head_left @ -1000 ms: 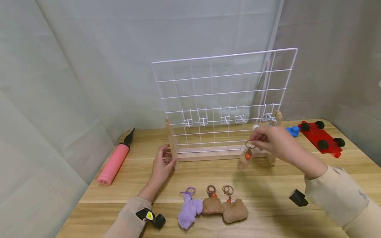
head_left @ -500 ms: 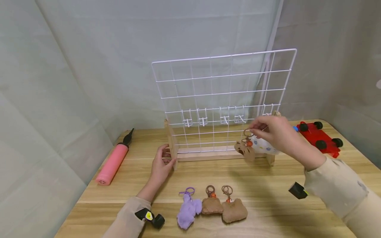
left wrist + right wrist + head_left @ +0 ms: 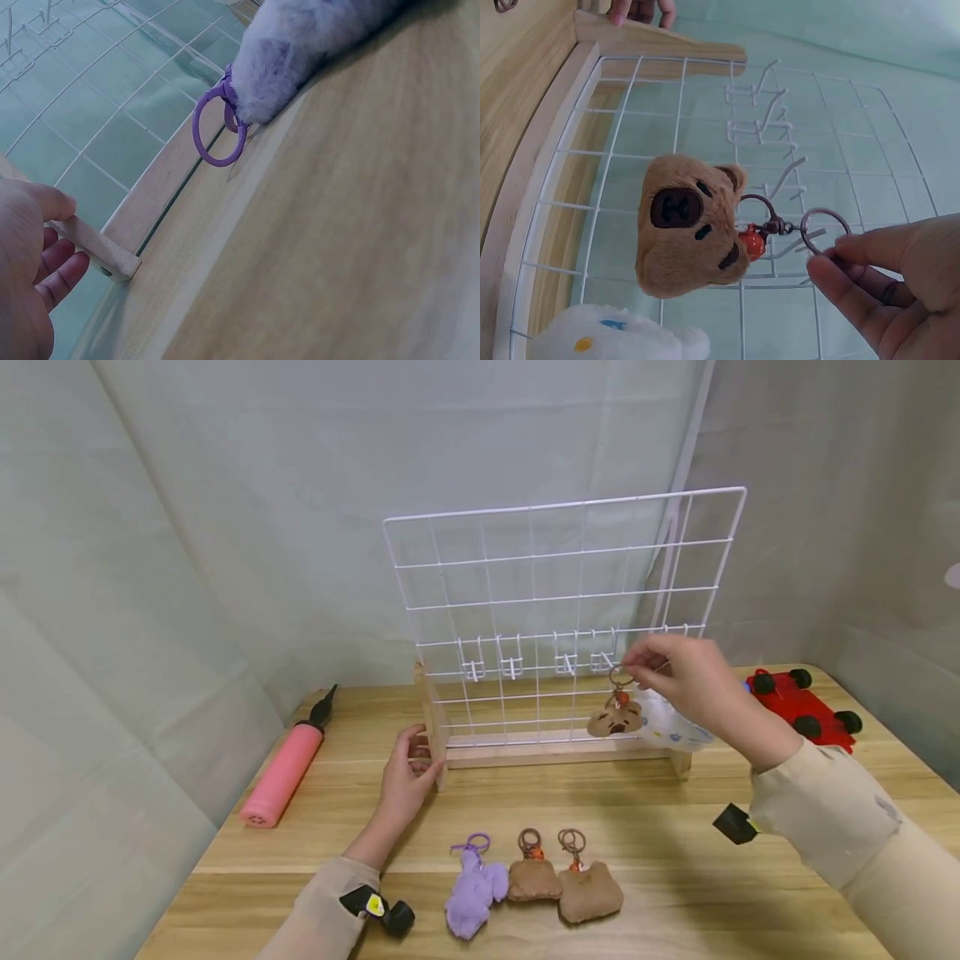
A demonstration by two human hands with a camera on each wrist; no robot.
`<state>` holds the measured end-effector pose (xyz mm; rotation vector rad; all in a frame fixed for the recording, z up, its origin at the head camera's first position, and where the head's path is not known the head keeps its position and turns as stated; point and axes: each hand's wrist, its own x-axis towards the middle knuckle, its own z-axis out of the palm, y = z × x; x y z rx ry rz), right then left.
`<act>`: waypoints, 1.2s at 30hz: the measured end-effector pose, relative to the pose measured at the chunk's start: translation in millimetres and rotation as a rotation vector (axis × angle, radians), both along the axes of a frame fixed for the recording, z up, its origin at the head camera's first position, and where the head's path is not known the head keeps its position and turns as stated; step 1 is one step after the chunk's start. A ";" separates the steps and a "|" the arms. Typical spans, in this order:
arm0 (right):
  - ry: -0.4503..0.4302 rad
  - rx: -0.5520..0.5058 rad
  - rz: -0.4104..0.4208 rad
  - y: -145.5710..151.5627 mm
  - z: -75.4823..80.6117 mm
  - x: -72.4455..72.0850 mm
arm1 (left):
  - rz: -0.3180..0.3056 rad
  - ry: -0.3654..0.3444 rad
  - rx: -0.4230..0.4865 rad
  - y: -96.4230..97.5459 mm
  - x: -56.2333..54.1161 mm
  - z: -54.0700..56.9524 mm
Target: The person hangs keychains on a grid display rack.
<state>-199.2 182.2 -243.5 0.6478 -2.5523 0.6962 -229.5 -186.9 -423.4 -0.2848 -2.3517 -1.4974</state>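
Note:
My right hand (image 3: 693, 681) pinches the key ring of a brown bear-head plush keychain (image 3: 617, 718) between thumb and forefinger. In the right wrist view the bear's face (image 3: 676, 214) is turned to the camera, an orange bell (image 3: 754, 241) beside it. The ring (image 3: 803, 229) is near a white hook; contact cannot be told. My left hand (image 3: 403, 783) grips the left wooden leg (image 3: 435, 727) of a white wire grid rack (image 3: 562, 506). Several white hooks (image 3: 512, 664) sit on the grid. A white plush (image 3: 678, 727) is at the rack's right end, partly hidden by my right hand.
In front of the rack lie a purple plush keychain (image 3: 474, 893) and two brown plush keychains (image 3: 534, 881). A pink hand pump (image 3: 283, 774) lies at the left. At the right is a red toy car (image 3: 802, 706) with black wheels. Cloth hangs behind the table.
My right hand has risen and moved slightly left, lifting the bear keychain toward the hooks. The bear has swung face forward, and the white plush has come into view. My left hand stays put.

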 end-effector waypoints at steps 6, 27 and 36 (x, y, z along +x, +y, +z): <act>-0.008 0.013 -0.035 -4.2 -2.9 -6.3 | -0.004 -0.001 0.001 -0.2 -0.2 -0.7; -0.032 0.064 -0.066 -10.3 -9.2 -15.8 | -0.009 0.004 0.012 -0.7 -0.9 -2.0; -0.051 0.063 -0.065 -10.5 -8.6 -16.8 | 0.009 -0.031 -0.016 2.4 -2.2 -0.8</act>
